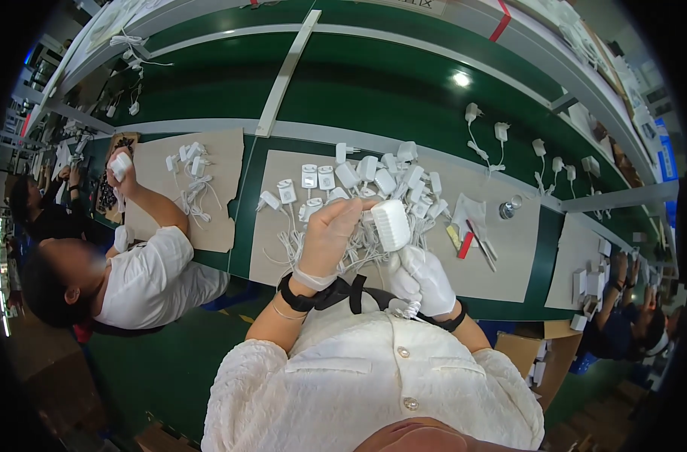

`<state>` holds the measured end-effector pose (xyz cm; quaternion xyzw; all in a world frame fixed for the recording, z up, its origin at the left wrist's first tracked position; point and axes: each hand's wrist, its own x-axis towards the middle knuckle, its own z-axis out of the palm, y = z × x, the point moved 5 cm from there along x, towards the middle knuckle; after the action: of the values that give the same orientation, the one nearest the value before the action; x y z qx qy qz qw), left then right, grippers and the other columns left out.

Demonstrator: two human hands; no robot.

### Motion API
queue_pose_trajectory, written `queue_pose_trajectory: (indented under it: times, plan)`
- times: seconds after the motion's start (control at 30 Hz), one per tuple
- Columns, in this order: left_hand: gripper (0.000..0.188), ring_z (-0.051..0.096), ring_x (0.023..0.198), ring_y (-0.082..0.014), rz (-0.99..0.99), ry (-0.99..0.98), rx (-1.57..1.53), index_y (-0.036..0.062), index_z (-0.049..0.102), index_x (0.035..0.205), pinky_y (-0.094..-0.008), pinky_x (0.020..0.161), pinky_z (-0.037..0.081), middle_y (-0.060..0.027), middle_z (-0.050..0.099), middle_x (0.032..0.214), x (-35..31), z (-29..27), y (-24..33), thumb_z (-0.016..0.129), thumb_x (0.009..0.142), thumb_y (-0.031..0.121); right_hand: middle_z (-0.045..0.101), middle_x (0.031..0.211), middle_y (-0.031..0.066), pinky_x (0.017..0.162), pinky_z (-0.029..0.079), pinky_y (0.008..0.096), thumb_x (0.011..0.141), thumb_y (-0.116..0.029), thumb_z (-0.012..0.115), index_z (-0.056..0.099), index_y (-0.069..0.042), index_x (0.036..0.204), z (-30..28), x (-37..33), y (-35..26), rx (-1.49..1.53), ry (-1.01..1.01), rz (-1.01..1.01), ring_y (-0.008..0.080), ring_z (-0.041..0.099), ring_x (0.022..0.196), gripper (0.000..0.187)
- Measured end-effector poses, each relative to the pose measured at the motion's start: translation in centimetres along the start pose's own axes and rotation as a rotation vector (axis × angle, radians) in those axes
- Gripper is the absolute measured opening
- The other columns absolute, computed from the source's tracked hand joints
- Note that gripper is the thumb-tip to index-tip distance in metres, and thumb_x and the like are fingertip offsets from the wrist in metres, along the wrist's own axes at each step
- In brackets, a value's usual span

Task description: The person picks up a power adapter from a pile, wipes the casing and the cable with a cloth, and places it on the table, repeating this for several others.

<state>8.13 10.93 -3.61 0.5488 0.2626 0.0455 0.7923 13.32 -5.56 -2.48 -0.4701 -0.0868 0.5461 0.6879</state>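
White plastic catches the light on the power adapter (391, 226), held up in front of the chest, just on the near side of a heap of similar adapters (385, 181). Its long axis runs nearly away from the body, the far end leaning slightly left, the near end pointing back toward the wearer; the ribbed broad face is turned up to view. The left hand (332, 230) pinches its far left edge with the fingertips, while the right hand (425, 280), in a white glove, has its fingers curled at the near end (whether they press on the housing or its cord, I cannot tell). A small white cord coil (408, 309) hangs below that glove. Right of the heap, a red strip (465, 245) lies on the brown paper sheet (509, 260).
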Motion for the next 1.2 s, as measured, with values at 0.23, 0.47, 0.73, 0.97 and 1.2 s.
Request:
queue_pose_trajectory:
  times: [0.23, 0.47, 0.73, 0.97, 1.2]
  plan:
    - [0.061, 0.06, 0.096, -0.0214, 0.177, -0.128, -0.263, 0.0022, 0.035, 0.141, -0.0333, 0.087, 0.046, -0.0136, 0.057, 0.118, -0.3, 2.9, 0.3, 0.059, 0.088, 0.021, 0.047, 0.056, -0.0023, 0.04, 0.029, 0.0224, 0.102, -0.034, 0.037, 0.057, -0.002, 0.09, 0.2, 0.4, 1.7, 0.693, -0.299, 0.073, 0.0075, 0.038, 0.043, 0.039]
    - [0.074, 0.057, 0.109, -0.0289, -0.078, -0.479, -0.626, 0.0049, 0.023, 0.146, -0.0414, 0.093, 0.045, -0.0227, 0.047, 0.133, -1.2, 4.7, -0.9, 0.062, 0.085, 0.015, 0.056, 0.059, 0.0069, 0.047, 0.042, 0.0342, 0.094, -0.022, 0.052, 0.062, -0.004, 0.087, 0.8, -0.5, -1.0, -0.946, 0.086, -0.492, 0.0223, 0.053, 0.048, 0.022]
    - [0.066, 0.051, 0.075, -0.0143, -0.328, -0.509, -0.976, 0.0067, 0.024, 0.146, -0.0258, 0.064, 0.043, -0.0113, 0.054, 0.103, -2.1, 2.9, -3.3, 0.056, 0.091, 0.022, 0.063, 0.089, 0.0126, 0.067, 0.049, 0.0379, 0.083, -0.002, 0.056, 0.063, -0.004, 0.095, -12.9, -0.4, 0.6, -1.138, 0.856, -0.462, 0.0303, 0.062, 0.078, 0.014]
    - [0.049, 0.042, 0.056, -0.0079, -0.503, -0.364, -0.648, 0.0096, 0.039, 0.139, -0.0186, 0.046, 0.033, -0.0077, 0.051, 0.088, -2.1, 4.0, -7.0, 0.041, 0.1, 0.039, 0.061, 0.109, 0.0149, 0.086, 0.046, 0.0443, 0.089, -0.017, 0.051, 0.06, -0.006, 0.11, 2.7, -0.7, -4.7, -1.393, 0.158, -0.959, 0.0346, 0.058, 0.103, 0.025]
    - [0.058, 0.028, 0.038, -0.0073, -0.533, -0.365, -0.847, 0.0101, 0.048, 0.128, -0.0192, 0.036, 0.022, -0.0014, 0.039, 0.062, -4.1, 5.3, -6.0, 0.032, 0.097, 0.057, 0.063, 0.105, 0.0166, 0.083, 0.048, 0.0402, 0.091, -0.018, 0.048, 0.058, -0.004, 0.112, -2.0, 6.4, -3.9, -1.316, 0.155, -0.228, 0.0332, 0.061, 0.096, 0.027]
